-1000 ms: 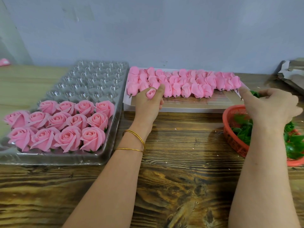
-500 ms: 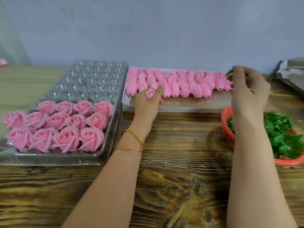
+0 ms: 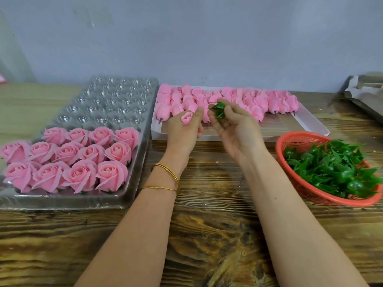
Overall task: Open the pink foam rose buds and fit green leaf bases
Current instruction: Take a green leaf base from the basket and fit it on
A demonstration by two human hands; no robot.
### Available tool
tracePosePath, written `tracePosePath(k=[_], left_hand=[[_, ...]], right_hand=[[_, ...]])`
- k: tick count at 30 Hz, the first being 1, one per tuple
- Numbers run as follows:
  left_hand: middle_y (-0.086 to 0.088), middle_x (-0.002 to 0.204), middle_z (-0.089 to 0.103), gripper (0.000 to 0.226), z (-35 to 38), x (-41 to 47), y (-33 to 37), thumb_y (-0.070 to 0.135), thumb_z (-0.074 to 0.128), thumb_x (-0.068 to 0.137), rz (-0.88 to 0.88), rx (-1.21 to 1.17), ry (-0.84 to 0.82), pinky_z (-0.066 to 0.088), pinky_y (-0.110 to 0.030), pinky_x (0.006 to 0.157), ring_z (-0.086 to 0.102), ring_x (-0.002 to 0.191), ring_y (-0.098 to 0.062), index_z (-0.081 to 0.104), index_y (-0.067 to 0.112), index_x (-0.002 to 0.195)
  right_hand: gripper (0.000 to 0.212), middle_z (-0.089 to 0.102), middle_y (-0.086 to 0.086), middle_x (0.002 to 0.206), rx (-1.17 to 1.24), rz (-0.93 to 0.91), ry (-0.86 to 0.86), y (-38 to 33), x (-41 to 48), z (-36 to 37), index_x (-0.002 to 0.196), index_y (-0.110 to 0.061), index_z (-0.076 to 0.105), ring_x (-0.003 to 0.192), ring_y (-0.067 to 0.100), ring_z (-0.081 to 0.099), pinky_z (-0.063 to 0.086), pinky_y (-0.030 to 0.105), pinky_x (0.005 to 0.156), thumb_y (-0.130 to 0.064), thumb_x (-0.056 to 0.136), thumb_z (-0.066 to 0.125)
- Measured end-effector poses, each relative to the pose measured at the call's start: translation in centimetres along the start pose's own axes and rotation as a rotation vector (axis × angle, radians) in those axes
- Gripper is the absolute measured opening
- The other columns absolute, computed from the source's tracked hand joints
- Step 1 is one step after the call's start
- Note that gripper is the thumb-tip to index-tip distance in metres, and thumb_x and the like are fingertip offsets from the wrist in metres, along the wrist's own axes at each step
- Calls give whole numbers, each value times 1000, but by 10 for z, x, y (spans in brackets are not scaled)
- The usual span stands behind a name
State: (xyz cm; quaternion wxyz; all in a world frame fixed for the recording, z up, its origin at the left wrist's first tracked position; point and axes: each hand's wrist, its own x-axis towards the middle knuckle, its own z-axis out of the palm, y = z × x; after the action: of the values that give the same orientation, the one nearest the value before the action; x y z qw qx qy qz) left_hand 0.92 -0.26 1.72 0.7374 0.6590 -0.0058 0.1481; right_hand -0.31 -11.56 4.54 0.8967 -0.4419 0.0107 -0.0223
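**You:** What have my fingers got?

**Spotter:** Your left fingers (image 3: 198, 116) are curled round one bud (image 3: 187, 118). It sits between thumb and forefinger with its rolled tip turned toward you. Your right fingertips (image 3: 232, 109) pinch a leaf base (image 3: 219, 109), its green points sticking up and out.

**You:** Are the two pieces touching?

**Spotter:** No. The leaf base is just beside the bud, to its right and a shade higher, with a thin gap between them. I cannot tell whether your thumbs touch.

**You:** And the hands themselves?

**Spotter:** Your left hand (image 3: 182, 134) shows you its back. Your right hand (image 3: 238, 131) shows its palm, turned left. Both are raised over the near edge of the box (image 3: 279, 125), where the other buds (image 3: 250, 100) lie in rows, stems toward you. Two bangles (image 3: 165, 169) circle your left wrist.

**You:** What is farther out?

**Spotter:** Just left of the box is the tray (image 3: 116, 96), with thirteen open roses (image 3: 83, 158) in three rows at its near end. Right of your right forearm is the basket (image 3: 300, 141), heaped with leaf bases (image 3: 331, 164). All of it stands on the table (image 3: 207, 235).
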Motion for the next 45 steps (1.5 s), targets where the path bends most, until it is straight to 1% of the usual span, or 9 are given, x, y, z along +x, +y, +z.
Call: tracePosePath(k=[6, 10, 19, 24, 28, 35, 40, 42, 45], left_hand=[[4, 49, 55, 46, 0, -1, 1, 26, 59, 96, -9, -49, -1, 38, -16, 46, 47, 44, -6, 56, 21, 50], [3, 54, 60, 53, -2, -1, 1, 32, 56, 97, -25, -54, -6, 42, -16, 49, 52, 49, -7, 58, 26, 45], [2, 58, 62, 47, -3, -2, 5, 33, 53, 99, -50, -113, 46, 47, -17, 54, 58, 56, -8, 54, 19, 55], [1, 60, 64, 49, -3, 1, 6, 33, 53, 99, -68, -171, 61, 49, -28, 69, 61, 65, -12, 53, 21, 51], [1, 63, 65, 54, -5, 2, 7, 32, 52, 99, -109, -236, 56, 49, -41, 86, 61, 73, -16, 54, 25, 46], [5, 63, 65, 60, -8, 5, 10, 32, 50, 100, -125, -306, 74, 46, -24, 64, 60, 61, -5, 52, 23, 41], [5, 64, 65, 60, -8, 5, 12, 33, 48, 101, -117, -306, 65, 45, -26, 60, 60, 59, -4, 52, 24, 41], [5, 64, 65, 59, -8, 5, 11, 35, 48, 101, -109, -285, 60, 45, -24, 57, 60, 60, -4, 52, 24, 42], [4, 67, 67, 55, -7, 5, 10, 37, 49, 100, -115, -251, 53, 47, -23, 59, 61, 64, -5, 52, 21, 48]], right_hand=[[30, 65, 20, 99, 63, 77, -11, 17, 2, 0, 106, 2, 60, 89, 25, 67, 59, 30, 81, 4, 103, 30], [31, 64, 19, 103, 10, 93, -4, 23, 0, 1, 107, -2, 61, 93, 27, 65, 55, 36, 89, 2, 104, 30], [31, 67, 12, 111, -71, 95, -15, 29, -5, 1, 118, -8, 62, 98, 17, 65, 53, 28, 87, -4, 105, 34], [28, 67, 15, 110, -90, 69, -13, 30, -5, 1, 111, -6, 62, 98, 19, 66, 53, 25, 86, 0, 103, 36], [33, 61, 21, 125, -110, 84, -17, 30, -5, -1, 128, 1, 54, 114, 27, 63, 51, 31, 98, 5, 101, 35], [39, 64, 15, 109, -92, 134, -33, 33, -7, 1, 134, 5, 49, 97, 21, 68, 57, 27, 86, 11, 99, 33], [37, 65, 13, 109, -79, 164, -40, 34, -9, 3, 131, 4, 52, 98, 20, 67, 57, 29, 82, 12, 99, 34], [36, 65, 13, 106, -68, 174, -44, 34, -11, 4, 129, 5, 52, 101, 23, 65, 57, 29, 84, 12, 99, 34], [36, 69, 7, 86, -35, 178, -64, 34, -14, 7, 130, 9, 50, 101, 24, 64, 54, 34, 94, 14, 99, 32]])
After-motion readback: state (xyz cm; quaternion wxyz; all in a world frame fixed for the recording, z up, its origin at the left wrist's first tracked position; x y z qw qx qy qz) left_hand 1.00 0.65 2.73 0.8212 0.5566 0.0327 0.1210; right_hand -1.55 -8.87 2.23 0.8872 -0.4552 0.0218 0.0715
